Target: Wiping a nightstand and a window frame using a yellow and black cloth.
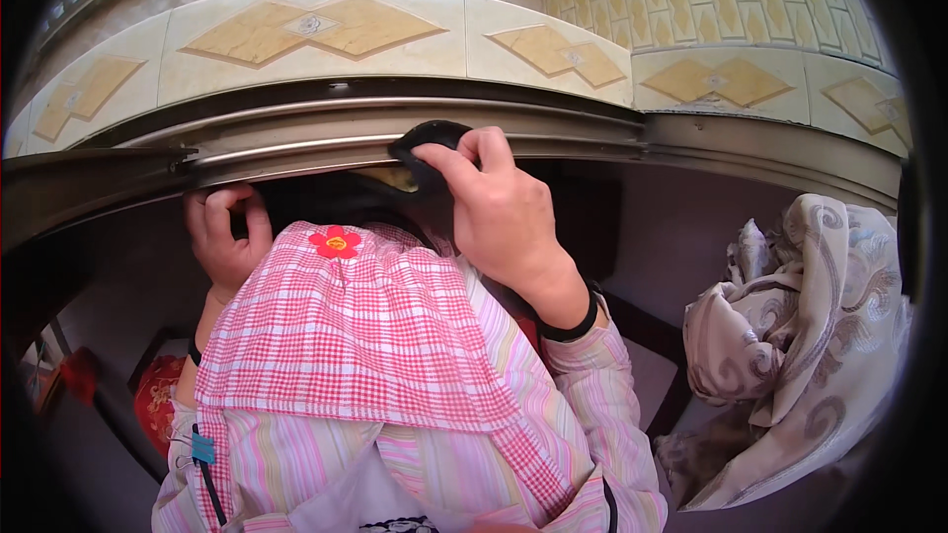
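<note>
In my right hand (pixel 503 207) is a black cloth (pixel 433 135), pinched between thumb and fingers. The cloth lies over the metal sliding-window track (pixel 296 152), across its raised rails. Just below it shows a yellowish patch (pixel 396 178); whether it belongs to the cloth I cannot tell. My left hand (pixel 231 233) is at the near edge of the track, further left, with its fingers curled. Its fingertips are in shadow, so what they touch is unclear. A red-and-white checked apron (pixel 341 333) with a flower patch covers my front, between the two hands.
A tiled sill (pixel 311 29) with diamond patterns runs beyond the track. The dark window sash edge (pixel 89 170) is at left. A patterned curtain (pixel 822 340) hangs bunched at right. A red patterned item (pixel 157 396) lies low on the left.
</note>
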`<state>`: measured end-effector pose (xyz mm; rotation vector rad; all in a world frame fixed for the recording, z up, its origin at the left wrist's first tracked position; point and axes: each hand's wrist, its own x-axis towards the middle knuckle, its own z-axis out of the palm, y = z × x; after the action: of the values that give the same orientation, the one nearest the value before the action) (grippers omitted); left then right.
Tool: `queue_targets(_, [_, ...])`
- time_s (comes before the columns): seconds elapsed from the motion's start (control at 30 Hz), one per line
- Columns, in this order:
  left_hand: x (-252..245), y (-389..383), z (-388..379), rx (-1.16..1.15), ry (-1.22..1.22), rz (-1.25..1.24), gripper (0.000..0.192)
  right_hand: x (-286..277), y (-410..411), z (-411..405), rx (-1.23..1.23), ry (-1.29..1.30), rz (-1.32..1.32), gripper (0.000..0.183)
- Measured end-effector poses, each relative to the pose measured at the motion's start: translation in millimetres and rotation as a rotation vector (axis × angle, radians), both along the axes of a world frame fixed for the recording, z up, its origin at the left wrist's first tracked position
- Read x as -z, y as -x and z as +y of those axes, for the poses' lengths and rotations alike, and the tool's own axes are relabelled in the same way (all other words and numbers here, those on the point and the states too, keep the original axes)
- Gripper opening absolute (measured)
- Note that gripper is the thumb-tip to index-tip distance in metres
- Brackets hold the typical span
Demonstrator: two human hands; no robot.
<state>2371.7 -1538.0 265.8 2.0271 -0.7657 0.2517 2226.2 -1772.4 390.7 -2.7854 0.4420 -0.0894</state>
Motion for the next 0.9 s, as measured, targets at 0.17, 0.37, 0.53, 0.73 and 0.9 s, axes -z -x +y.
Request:
queue_targets(0.17, [-4, 3, -6, -0.012, -0.012, -0.040, 0.022, 4, 87, -81, 0.441, 0.176, -0.067, 0.029])
queue_targets(0.37, [-5, 3, -3, -0.025, -0.067, -0.023, 0.024, 12, 64, -53, 0.372, 0.054, -0.170, 0.034])
queue_targets(0.53, [-5, 5, -5, -0.015, -0.071, 0.000, 0.026, 23, -2, 16, 0.059, -0.134, -0.260, 0.042])
queue_targets(0.73, [-12, 6, -8, 0.046, -0.022, 0.026, 0.015, 15, -6, 4, -0.045, -0.500, -0.477, 0.034])
queue_targets(0.9, [-25, 18, -28, 0.519, -0.094, 0.335, 0.041, -11, 44, -9, 0.127, -1.282, -0.783, 0.017])
